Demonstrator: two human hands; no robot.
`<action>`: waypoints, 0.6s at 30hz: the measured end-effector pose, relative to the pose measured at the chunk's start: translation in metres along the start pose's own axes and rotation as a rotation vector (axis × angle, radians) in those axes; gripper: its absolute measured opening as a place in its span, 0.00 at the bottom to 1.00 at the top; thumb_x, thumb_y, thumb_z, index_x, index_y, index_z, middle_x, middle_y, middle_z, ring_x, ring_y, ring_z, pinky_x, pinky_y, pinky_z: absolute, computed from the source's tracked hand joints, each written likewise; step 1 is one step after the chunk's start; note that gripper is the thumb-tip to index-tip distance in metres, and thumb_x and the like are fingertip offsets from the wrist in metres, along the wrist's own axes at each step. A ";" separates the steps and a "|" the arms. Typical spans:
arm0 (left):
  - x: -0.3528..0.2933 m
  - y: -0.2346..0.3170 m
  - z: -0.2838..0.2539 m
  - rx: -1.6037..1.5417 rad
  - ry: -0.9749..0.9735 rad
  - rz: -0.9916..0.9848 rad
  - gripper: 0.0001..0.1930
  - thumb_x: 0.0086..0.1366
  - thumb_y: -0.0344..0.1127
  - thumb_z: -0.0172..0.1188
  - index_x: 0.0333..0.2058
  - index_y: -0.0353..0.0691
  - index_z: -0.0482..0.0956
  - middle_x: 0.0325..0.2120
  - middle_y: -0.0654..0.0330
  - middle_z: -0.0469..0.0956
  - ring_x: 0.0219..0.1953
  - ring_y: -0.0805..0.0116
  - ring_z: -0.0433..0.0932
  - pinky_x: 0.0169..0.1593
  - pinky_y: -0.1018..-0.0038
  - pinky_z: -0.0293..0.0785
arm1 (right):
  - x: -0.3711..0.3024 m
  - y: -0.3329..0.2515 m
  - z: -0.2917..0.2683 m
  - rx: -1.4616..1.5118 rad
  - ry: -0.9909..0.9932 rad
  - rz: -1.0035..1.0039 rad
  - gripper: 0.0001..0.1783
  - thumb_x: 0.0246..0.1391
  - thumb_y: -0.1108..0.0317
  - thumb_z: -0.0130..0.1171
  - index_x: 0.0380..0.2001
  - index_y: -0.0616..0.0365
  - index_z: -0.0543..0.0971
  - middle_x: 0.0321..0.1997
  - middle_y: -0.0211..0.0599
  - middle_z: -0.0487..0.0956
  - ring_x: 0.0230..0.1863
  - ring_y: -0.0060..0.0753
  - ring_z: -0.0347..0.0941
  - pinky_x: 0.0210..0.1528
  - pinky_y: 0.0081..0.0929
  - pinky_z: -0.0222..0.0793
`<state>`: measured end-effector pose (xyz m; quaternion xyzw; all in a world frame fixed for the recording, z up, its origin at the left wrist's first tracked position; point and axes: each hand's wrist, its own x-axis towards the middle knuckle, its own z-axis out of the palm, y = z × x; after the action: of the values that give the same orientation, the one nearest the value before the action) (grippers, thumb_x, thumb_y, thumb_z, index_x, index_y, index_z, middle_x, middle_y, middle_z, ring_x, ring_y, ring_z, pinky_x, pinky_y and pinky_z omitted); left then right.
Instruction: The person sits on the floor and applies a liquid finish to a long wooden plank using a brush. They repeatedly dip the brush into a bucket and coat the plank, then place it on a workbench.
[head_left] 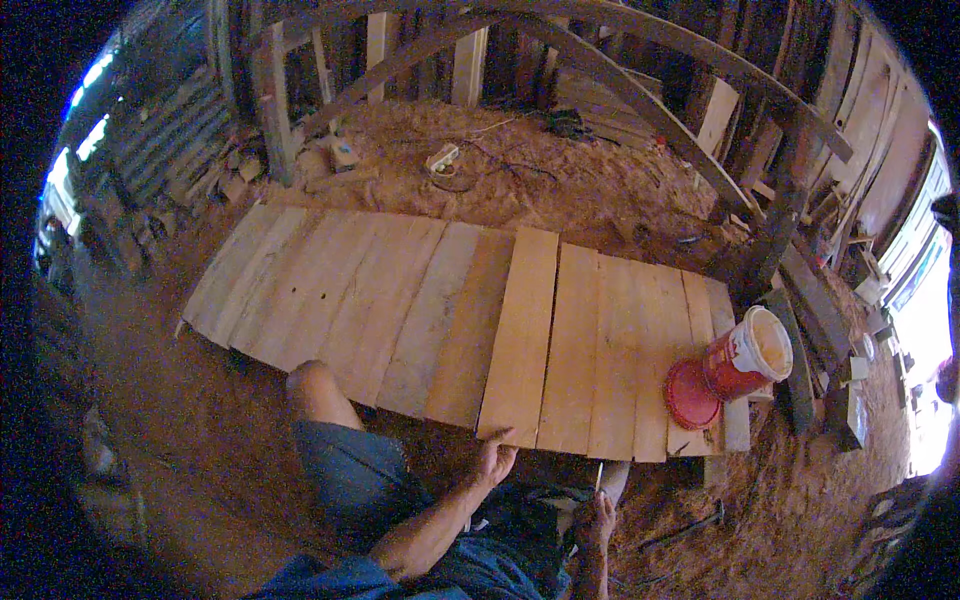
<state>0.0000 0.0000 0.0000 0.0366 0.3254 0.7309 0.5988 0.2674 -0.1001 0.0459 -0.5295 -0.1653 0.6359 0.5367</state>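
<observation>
Wooden planks (390, 310) lie side by side in a long row in front of me. At the near end of one lighter plank (520, 330), a little right of the middle, my left hand (495, 462) is closed on the edge, its fingertips at the top face. This plank's far end sticks out beyond its neighbours. My right hand (603, 515) is below the near edge of the row, closed round a thin pale stick (600, 475) that points up. The stick's exact kind is too small to tell.
A red-and-white bucket (750, 350) and a round red lid-like thing (692, 395) stand on the right end of the planks. A hammer-like tool (685, 527) lies on the dirt floor at right. Wooden beams (640, 95) cross behind, and a pale box (443, 158) lies beyond the planks.
</observation>
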 end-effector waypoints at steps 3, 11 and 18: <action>0.006 0.002 -0.001 -0.380 0.271 -0.360 0.24 0.54 0.16 0.63 0.50 0.41 0.75 0.49 0.57 0.77 0.54 0.60 0.75 0.56 0.63 0.76 | -0.012 -0.007 0.024 -0.321 0.078 -0.246 0.12 0.66 0.60 0.52 0.28 0.50 0.71 0.16 0.21 0.63 0.15 0.18 0.58 0.17 0.22 0.54; 0.007 -0.003 -0.010 -0.289 -0.003 -0.216 0.20 0.54 0.22 0.62 0.47 0.39 0.75 0.44 0.59 0.78 0.49 0.63 0.77 0.55 0.66 0.75 | -0.018 -0.021 0.035 -0.160 0.054 -0.064 0.14 0.68 0.59 0.49 0.27 0.50 0.72 0.17 0.21 0.65 0.15 0.16 0.56 0.17 0.20 0.51; 0.009 -0.004 -0.014 -0.395 0.092 -0.287 0.22 0.53 0.14 0.61 0.47 0.42 0.76 0.46 0.60 0.78 0.51 0.62 0.76 0.57 0.64 0.76 | -0.023 -0.025 0.047 -0.126 0.064 -0.117 0.15 0.68 0.60 0.49 0.24 0.48 0.71 0.17 0.20 0.64 0.15 0.16 0.56 0.17 0.21 0.52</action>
<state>-0.0052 0.0025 -0.0159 -0.1611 0.2051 0.6888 0.6764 0.2369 -0.0939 0.0945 -0.5715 -0.2184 0.5746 0.5436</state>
